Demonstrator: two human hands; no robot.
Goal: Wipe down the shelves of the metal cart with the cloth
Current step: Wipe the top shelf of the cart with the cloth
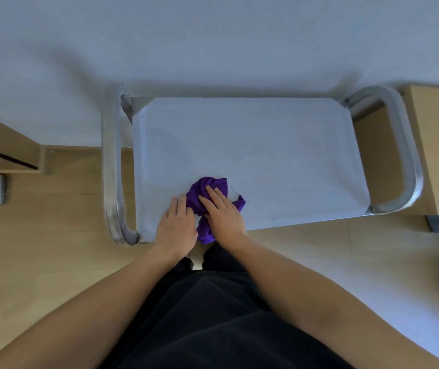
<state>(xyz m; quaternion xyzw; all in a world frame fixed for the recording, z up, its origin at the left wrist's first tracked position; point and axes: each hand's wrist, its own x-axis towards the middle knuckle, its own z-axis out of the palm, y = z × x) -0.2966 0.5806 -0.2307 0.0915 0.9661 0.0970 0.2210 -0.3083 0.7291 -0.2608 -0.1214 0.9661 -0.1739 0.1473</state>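
Wood-look floor (53, 249) lies nearest, then both hands flat with straight fingers at the metal cart (112, 155) front edge, right hand (222, 211) pressing the bunched purple cloth (202, 189), left hand (177, 226) just beside it on the top shelf (266, 145), pale wall (213, 35) beyond.

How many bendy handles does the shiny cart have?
2. One handle curves round the cart's left end, the other handle round its right end. Anything below the top shelf is hidden.
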